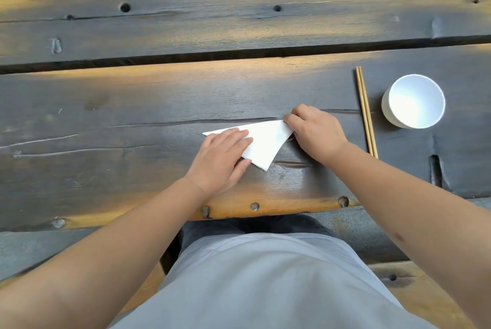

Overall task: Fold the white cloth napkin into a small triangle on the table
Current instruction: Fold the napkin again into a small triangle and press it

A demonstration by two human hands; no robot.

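Observation:
The white napkin (267,142) lies folded as a triangle on the dark wooden table (132,121), one point toward me. My left hand (221,158) rests flat on its left part, fingers spread and pressing it down. My right hand (314,133) pinches the napkin's far right corner with curled fingers. The left hand hides the napkin's left edge.
A pair of wooden chopsticks (366,113) lies lengthwise just right of my right hand. A white paper cup (414,101) stands upright beyond them. A wide gap (239,56) between planks runs across the table farther back. The table's near edge (265,206) is close to my body.

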